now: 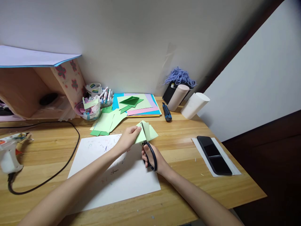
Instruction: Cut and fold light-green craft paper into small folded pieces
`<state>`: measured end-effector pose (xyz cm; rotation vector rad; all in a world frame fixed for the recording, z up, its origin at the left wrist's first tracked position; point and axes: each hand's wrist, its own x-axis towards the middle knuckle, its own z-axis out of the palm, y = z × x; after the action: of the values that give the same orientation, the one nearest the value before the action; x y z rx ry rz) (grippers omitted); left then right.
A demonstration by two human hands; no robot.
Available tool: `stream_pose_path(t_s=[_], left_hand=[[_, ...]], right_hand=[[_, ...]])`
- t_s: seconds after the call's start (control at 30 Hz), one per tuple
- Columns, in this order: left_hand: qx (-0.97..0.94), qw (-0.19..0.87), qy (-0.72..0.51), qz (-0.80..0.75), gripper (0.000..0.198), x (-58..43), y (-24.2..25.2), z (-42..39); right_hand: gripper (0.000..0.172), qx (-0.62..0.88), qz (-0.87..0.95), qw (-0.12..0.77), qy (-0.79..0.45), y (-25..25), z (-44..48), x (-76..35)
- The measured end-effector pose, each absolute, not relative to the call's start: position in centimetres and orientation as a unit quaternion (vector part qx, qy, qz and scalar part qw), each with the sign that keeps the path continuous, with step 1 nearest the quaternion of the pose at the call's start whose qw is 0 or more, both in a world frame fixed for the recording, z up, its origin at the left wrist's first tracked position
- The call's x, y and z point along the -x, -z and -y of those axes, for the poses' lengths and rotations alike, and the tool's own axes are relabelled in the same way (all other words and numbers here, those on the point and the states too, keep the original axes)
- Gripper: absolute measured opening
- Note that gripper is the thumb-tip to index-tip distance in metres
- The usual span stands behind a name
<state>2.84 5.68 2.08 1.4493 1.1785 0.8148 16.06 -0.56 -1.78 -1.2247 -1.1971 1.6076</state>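
Note:
My left hand [129,138] is closed on a piece of light green paper [140,137], pinching it between thumb and fingers. In my right hand [157,160] is a pair of scissors [154,159] with black handles, my fingers through the loops. The blades point away from me and lie across the light green paper, which stands in flaps to either side of them. Both hands are raised over a white sheet [94,188] marked with small coloured strokes. Whether the blades are fully closed I cannot tell.
Light green paper pieces [104,121] and a stack of coloured paper [155,108] lie behind my hands. A box cutter [167,113], paper rolls [195,105] and a phone [213,155] are to the right. Left are a glue gun [10,153], its black cord [68,161] and a scrap bowl [88,113].

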Motion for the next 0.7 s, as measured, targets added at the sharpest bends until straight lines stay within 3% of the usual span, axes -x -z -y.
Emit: stream_pose_path(t_s=[0.3, 0.47, 0.6, 0.7], left_hand=[[-0.609, 0.515, -0.336, -0.501, 0.038, -2.8, -2.2, -5.8], [-0.662, 0.411, -0.293, -0.554, 0.040, -2.1, -2.0, -6.5], [-0.723, 0.290, -0.124, -0.614, 0.038, -1.3, -2.2, -6.5], [-0.739, 0.179, -0.174, -0.626, 0.028, -1.2, -3.4, -5.4]], right_hand=[[0.050, 0.499, 0.476, 0.377, -0.618, 1.6, 0.7, -16.1], [0.049, 0.539, 0.480, 0.399, -0.566, 0.0, -0.9, -17.9], [0.039, 0.628, 0.552, 0.383, -0.393, -0.7, -3.3, -21.6], [0.031, 0.713, 0.596, 0.305, -0.210, -0.6, -4.5, -24.2]])
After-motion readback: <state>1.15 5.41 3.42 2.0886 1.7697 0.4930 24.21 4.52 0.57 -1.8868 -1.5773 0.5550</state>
